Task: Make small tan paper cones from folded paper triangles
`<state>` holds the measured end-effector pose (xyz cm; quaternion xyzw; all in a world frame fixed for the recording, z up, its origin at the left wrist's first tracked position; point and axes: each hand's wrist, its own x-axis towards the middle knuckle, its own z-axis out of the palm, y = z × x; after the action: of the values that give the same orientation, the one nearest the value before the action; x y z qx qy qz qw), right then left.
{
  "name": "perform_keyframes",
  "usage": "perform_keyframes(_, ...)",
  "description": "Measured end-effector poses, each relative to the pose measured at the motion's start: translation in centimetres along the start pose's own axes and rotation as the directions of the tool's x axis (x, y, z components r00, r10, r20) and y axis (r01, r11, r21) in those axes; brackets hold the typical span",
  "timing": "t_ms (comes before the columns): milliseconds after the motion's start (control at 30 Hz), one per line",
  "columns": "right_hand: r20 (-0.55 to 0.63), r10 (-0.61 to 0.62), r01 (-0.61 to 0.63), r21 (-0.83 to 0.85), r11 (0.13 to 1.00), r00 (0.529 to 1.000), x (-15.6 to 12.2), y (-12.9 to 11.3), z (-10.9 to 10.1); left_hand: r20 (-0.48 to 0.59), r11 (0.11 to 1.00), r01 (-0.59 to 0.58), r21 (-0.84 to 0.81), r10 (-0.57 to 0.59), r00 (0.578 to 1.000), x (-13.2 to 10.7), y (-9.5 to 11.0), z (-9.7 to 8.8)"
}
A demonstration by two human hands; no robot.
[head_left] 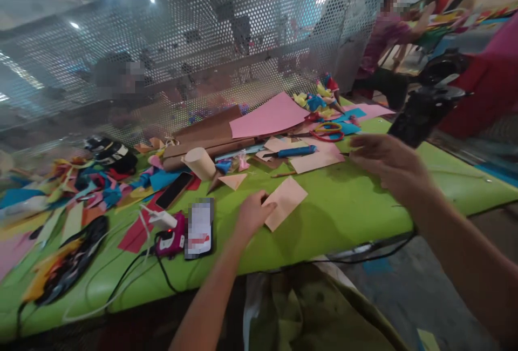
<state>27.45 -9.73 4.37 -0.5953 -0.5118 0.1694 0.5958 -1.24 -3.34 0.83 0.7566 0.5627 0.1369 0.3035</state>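
Note:
My left hand [251, 214] rests on the green table [348, 205] with its fingers curled, pinching the near corner of a folded peach paper piece [285, 202]. My right hand [386, 163] hovers above the table to the right, blurred by motion, fingers stretched toward the scissors with red and yellow handles [327, 130] and holding nothing that I can see. A blue-handled cutter [292, 151] lies on pink paper sheets [313, 157] just behind the peach piece.
Paper scraps, a rolled paper cone [199, 163], a black phone [175, 190], a second phone [199, 228], a magenta charger [170, 238] with cables, and a perforated metal screen [194, 48] at the table's back. Another person sits at the far right [386, 38].

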Motion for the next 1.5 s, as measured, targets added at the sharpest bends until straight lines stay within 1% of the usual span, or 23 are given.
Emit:
perform_keyframes(33, 0.103, 0.036, -0.045, 0.086, 0.995, 0.994, 0.0, -0.2, 1.4, -0.033, 0.999, 0.000, -0.044, -0.002, 0.999, 0.1, 0.0, -0.1)
perform_keyframes(67, 0.186, 0.061, -0.085, 0.126, 0.988, 0.981, 0.0, -0.2, 2.7, -0.075, 0.996, -0.014, -0.085, 0.008, 0.997, 0.1, 0.1, -0.1)
perform_keyframes(133, 0.300, 0.107, -0.158, 0.153, 0.975, 0.948, 0.3, -0.2, 5.4, -0.199, 0.987, -0.066, -0.146, 0.036, 0.979, 0.3, 0.4, -0.4)
perform_keyframes(200, 0.379, 0.120, -0.191, 0.154, 0.969, 0.918, 0.8, -0.3, 7.9, -0.348, 0.981, -0.116, -0.156, 0.056, 0.936, 0.6, 1.1, -0.7)
perform_keyframes(267, 0.450, 0.170, -0.260, 0.145, 0.955, 0.877, 1.4, -0.5, 10.2, -0.463, 0.982, -0.137, -0.129, 0.062, 0.884, 0.9, 1.9, -0.9)
perform_keyframes(333, 0.493, 0.230, -0.344, 0.152, 0.927, 0.839, 1.8, -0.7, 12.1, -0.505, 0.985, -0.143, -0.093, 0.077, 0.859, 1.4, 2.8, -0.8)
perform_keyframes(367, 0.504, 0.244, -0.372, 0.169, 0.912, 0.828, 2.0, -0.8, 12.8, -0.508, 0.985, -0.152, -0.079, 0.091, 0.857, 1.6, 3.2, -0.6)
perform_keyframes(400, 0.509, 0.242, -0.383, 0.192, 0.903, 0.826, 2.1, -0.9, 13.5, -0.498, 0.983, -0.170, -0.068, 0.114, 0.860, 1.9, 3.5, -0.4)
perform_keyframes(500, 0.510, 0.202, -0.372, 0.255, 0.893, 0.836, 2.2, -0.7, 14.8, -0.456, 0.977, -0.194, -0.088, 0.134, 0.880, 2.9, 3.8, 0.2)
perform_keyframes(567, 0.510, 0.183, -0.368, 0.289, 0.884, 0.840, 2.2, -0.3, 15.4, -0.435, 0.973, -0.197, -0.119, 0.127, 0.891, 3.5, 3.5, 0.6)
perform_keyframes(667, 0.531, 0.158, -0.375, 0.330, 0.866, 0.833, 2.0, 0.4, 16.0, -0.419, 0.963, -0.208, -0.174, 0.118, 0.900, 4.4, 2.7, 1.3)
perform_keyframes(800, 0.542, 0.158, -0.406, 0.374, 0.834, 0.825, 1.9, 1.1, 16.5, -0.400, 0.919, -0.306, -0.248, 0.190, 0.896, 5.3, 1.5, 2.3)
perform_keyframes(900, 0.536, 0.183, -0.434, 0.389, 0.813, 0.824, 2.0, 1.5, 16.4, -0.392, 0.904, -0.336, -0.265, 0.218, 0.894, 5.8, 1.1, 2.7)
perform_keyframes(967, 0.541, 0.182, -0.434, 0.384, 0.815, 0.821, 2.1, 1.7, 16.1, -0.381, 0.887, -0.361, -0.288, 0.240, 0.893, 5.9, 1.1, 2.7)
perform_keyframes(1033, 0.552, 0.167, -0.422, 0.373, 0.826, 0.817, 2.3, 1.8, 15.8, -0.367, 0.840, -0.408, -0.357, 0.275, 0.888, 6.0, 1.1, 2.5)
perform_keyframes(1100, 0.574, 0.149, -0.410, 0.358, 0.839, 0.805, 2.3, 1.8, 15.5, -0.352, 0.767, -0.449, -0.459, 0.308, 0.884, 6.1, 0.9, 2.2)
perform_keyframes(1133, 0.587, 0.141, -0.409, 0.354, 0.841, 0.798, 2.4, 1.7, 15.4, -0.340, 0.730, -0.451, -0.513, 0.310, 0.888, 6.1, 0.9, 2.1)
perform_keyframes(1200, 0.612, 0.132, -0.419, 0.353, 0.836, 0.780, 2.4, 1.5, 15.1, -0.307, 0.675, -0.409, -0.614, 0.273, 0.912, 5.9, 0.6, 1.9)
perform_keyframes(1300, 0.624, 0.157, -0.459, 0.358, 0.813, 0.766, 2.3, 1.2, 14.8, -0.258, 0.608, -0.312, -0.730, 0.178, 0.950, 5.5, 0.5, 1.7)
perform_keyframes(1400, 0.626, 0.198, -0.495, 0.344, 0.798, 0.754, 2.3, 1.2, 14.6, -0.223, 0.541, -0.245, -0.805, 0.107, 0.969, 5.2, 0.6, 1.3)
perform_keyframes(1467, 0.607, 0.227, -0.497, 0.321, 0.807, 0.761, 2.3, 1.4, 14.5, -0.217, 0.513, -0.207, -0.833, 0.042, 0.975, 5.1, 0.7, 1.0)
perform_keyframes(1500, 0.580, 0.245, -0.490, 0.313, 0.814, 0.777, 2.4, 1.5, 14.5, -0.223, 0.506, -0.192, -0.841, 0.000, 0.975, 5.1, 0.7, 0.8)
